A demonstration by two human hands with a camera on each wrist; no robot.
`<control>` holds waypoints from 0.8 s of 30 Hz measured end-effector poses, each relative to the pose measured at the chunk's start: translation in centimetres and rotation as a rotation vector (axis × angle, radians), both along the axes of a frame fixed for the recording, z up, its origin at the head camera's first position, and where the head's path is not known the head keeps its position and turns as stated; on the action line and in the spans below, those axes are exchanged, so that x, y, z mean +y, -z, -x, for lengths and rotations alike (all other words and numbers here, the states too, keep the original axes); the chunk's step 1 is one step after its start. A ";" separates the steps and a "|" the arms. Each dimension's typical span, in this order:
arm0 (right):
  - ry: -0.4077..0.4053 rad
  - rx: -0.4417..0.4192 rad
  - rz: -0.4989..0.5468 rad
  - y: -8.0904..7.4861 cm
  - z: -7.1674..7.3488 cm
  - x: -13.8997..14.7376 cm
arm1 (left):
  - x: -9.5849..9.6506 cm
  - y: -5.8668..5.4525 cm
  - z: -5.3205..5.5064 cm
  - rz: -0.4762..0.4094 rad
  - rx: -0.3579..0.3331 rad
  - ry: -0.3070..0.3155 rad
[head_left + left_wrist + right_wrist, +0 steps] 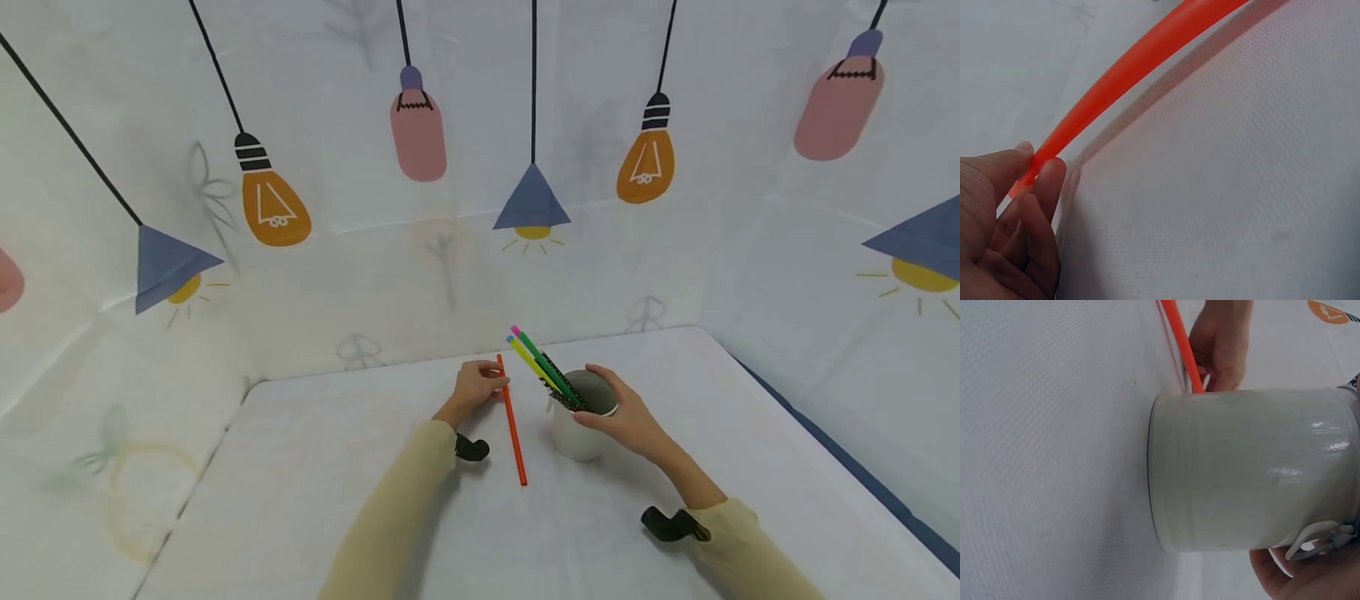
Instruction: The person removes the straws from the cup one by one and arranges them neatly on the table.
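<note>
A long orange straw slants across the white table left of the canister. My left hand pinches its far end between thumb and fingers, seen closely in the left wrist view, where the straw runs up to the right. My right hand grips the rim of a pale grey canister, thumb on the near side and fingers round the far side. Several coloured sticks, green, yellow and black-patterned, lean leftward out of it. The canister stands on the table, with a small clasp on its side.
The white table meets a pale wall covering printed with hanging lamps and bulbs. A dark blue edge runs along the table's right side. Black camera mounts sit at both wrists.
</note>
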State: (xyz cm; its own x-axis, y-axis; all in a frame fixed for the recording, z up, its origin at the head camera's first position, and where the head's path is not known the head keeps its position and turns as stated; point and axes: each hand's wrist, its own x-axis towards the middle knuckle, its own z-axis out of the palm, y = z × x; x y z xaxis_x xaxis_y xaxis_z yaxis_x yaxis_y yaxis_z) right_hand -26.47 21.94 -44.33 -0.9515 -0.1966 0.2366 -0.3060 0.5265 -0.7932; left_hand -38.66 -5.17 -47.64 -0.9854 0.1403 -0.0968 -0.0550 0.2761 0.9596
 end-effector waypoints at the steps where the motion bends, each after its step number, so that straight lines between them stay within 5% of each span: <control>1: 0.004 0.004 0.000 0.0 0.0 0.0 | 0.0 0.1 0.1 0.012 0.003 -0.003; 24: 0.000 0.023 -0.016 -0.1 -0.4 0.0 | 1.0 1.0 0.4 0.151 0.068 -0.039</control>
State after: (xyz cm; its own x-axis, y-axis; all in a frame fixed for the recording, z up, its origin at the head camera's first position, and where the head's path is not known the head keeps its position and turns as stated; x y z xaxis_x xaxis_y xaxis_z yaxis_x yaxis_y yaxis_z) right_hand -26.08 21.93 -44.20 -0.9459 -0.2003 0.2552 -0.3239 0.5393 -0.7773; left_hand -39.11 -4.13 -48.64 -0.9947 0.0910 -0.0468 -0.0046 0.4166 0.9091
